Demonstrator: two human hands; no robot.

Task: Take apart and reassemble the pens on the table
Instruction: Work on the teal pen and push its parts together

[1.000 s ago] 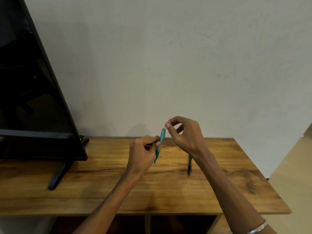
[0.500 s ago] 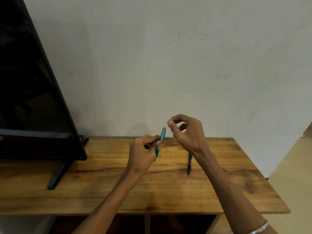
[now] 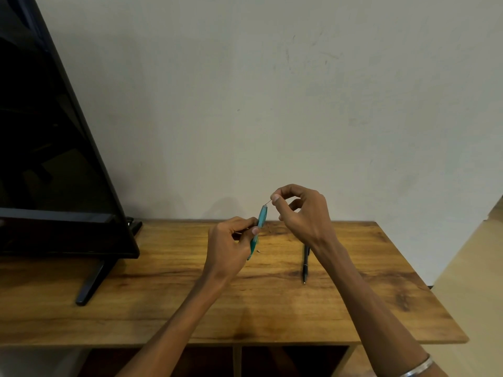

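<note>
Two bare forearms, no sleeves in view. On right wrist, a thin silver bangle (image 3: 416, 368), plain and smooth, at bottom edge of view. Left hand (image 3: 228, 246) and right hand (image 3: 302, 213) without rings or gloves.

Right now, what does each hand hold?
Left hand: grips the teal pen.
Right hand: pinches the thin refill at its top.

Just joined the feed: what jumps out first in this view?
The two hands meet above the middle of the wooden table: the left hand grips a teal pen held upright, while the right hand pinches a thin part at its top end. A black pen lies on the table to their right, and a dark TV screen fills the left side.
</note>
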